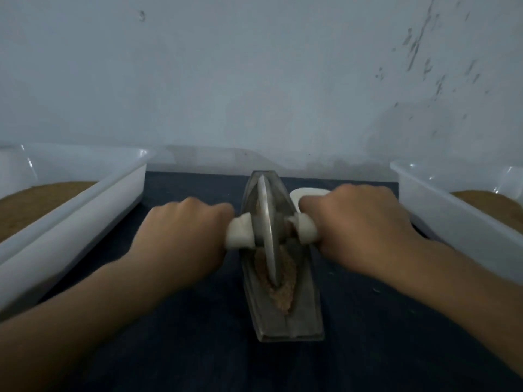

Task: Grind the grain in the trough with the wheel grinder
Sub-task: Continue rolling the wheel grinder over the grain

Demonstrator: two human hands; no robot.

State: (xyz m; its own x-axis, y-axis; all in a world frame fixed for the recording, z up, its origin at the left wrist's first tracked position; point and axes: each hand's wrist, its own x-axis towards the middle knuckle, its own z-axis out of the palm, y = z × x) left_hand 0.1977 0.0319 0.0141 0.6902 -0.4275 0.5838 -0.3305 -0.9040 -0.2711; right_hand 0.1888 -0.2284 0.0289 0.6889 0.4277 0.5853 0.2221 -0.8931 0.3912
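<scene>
Currently mid-grind | left hand (181, 236), right hand (356, 227): both curled round wheel grinder (267, 222) handles | grain (283, 292) at 6 o'clock in trough (300, 315) seems coarse, more passes left.

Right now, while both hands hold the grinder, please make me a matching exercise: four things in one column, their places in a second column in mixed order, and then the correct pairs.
Things:
1. wheel
2. grain
3. left tub
4. white dish

Places:
A. partly hidden behind the right hand
B. upright in the trough, between the left hand and the right hand
C. along the trough floor, under the wheel's lower edge
D. to the left of the left hand

Pairs: 1-B; 2-C; 3-D; 4-A
</scene>
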